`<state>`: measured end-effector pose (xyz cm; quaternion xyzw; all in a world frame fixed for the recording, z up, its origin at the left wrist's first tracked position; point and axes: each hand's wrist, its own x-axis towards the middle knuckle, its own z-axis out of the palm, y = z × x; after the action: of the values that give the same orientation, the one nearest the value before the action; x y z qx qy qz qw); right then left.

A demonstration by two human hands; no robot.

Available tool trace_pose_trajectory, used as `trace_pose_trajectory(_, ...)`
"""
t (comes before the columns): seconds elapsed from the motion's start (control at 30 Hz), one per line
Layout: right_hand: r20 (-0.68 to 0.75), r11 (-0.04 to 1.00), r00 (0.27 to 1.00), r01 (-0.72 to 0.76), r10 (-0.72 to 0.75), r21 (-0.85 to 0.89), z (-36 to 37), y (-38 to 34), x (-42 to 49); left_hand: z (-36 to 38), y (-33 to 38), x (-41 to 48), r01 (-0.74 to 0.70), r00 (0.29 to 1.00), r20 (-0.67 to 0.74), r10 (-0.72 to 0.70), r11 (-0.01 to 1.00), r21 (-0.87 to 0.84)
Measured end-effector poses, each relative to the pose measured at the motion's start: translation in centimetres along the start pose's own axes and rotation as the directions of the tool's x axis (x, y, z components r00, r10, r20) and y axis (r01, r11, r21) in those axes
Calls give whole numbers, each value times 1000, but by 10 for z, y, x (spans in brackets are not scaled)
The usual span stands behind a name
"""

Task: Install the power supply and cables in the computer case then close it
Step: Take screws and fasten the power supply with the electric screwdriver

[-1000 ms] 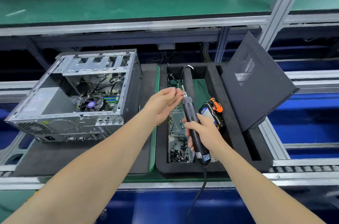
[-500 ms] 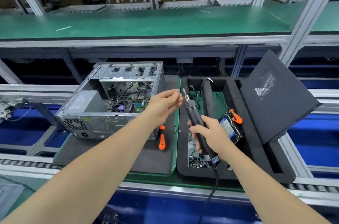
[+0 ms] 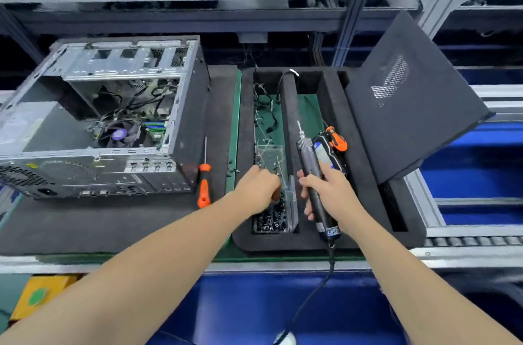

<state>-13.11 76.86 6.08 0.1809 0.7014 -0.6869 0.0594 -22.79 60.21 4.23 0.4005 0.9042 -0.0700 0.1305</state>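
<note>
- Lowered from beside the driver's bit, where it hovered half a second ago, the left hand [image 3: 259, 189] now reaches into a clear plastic screw box [image 3: 293, 203]. Its fingers curl down among the black screws; whether they pinch one cannot be told.
- The right hand [image 3: 328, 192] grips the corded electric screwdriver [image 3: 307, 158] around its barrel, bit pointing away from the person.
- The screw box sits in the left compartment of a black foam tray [image 3: 283, 242], with loose cables [image 3: 266, 115] behind it.
- The open computer case [image 3: 113, 70] lies on a dark mat [image 3: 113, 220] to the left, a grey power supply [image 3: 25, 129] inside its near left corner.
- An orange-handled screwdriver [image 3: 203, 189] lies on the mat between case and tray.
- The black side panel [image 3: 410, 118] leans tilted at the tray's right end.
</note>
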Motion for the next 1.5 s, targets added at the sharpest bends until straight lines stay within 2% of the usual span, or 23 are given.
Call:
trace_pose_trajectory(0.17, 0, 999, 999, -32, 32, 17, -9, 12, 14, 7, 2, 17, -13, 998, 58, 10, 999, 43)
trace_pose_trajectory(0.37, 11, 998, 999, -51, 50, 48, -10, 17, 25, 24, 15, 16, -94, 993, 86, 80, 980, 176)
trace_pose_trajectory(0.8, 19, 997, 998, -60, 59, 52, -9, 15, 31, 31, 19, 17, -158, 981, 136, 135, 970, 182)
trace_pose_trajectory(1.0, 16, 998, 999, -50, 49, 37, -9, 15, 29, 33, 21, 16, -238, 968, 127, 214, 947, 216)
trace_pose_trajectory(1.1, 14, 998, 999, -48, 47, 35, -9, 15, 27, 30, 21, 15, -188, 970, 176, 167, 976, 112)
trace_pose_trajectory(1.2, 7, 998, 999, -53, 53, 43, -10, 15, 25, 22, 17, 17, -38, 975, 208, 74, 984, -173)
trace_pose_trajectory(1.27, 8, 997, 998, -58, 58, 50, -11, 15, 24, 12, 10, 19, -17, 983, 164, 83, 930, -366)
trace_pose_trajectory(1.33, 5, 997, 998, -62, 61, 55, -11, 14, 22, 4, 0, 16, -23, 991, 102, 83, 872, -489)
trace_pose_trajectory(1.4, 2, 996, 998, -65, 65, 62, -10, 11, 20, -1, -10, 11, 16, 998, 59, 25, 799, -601)
trace_pose_trajectory(1.43, 2, 996, 998, -66, 66, 68, -9, 10, 19, -3, -13, 9, 57, 998, 48, -33, 714, -698)
trace_pose_trajectory(1.47, 7, 995, 998, -62, 62, 75, -7, 8, 17, -6, -16, 7, 106, 993, 62, -97, 547, -830)
trace_pose_trajectory(1.5, 17, 995, 998, -54, 53, 83, -6, 6, 15, -11, -19, 5, 137, 984, 95, -152, 297, -945)
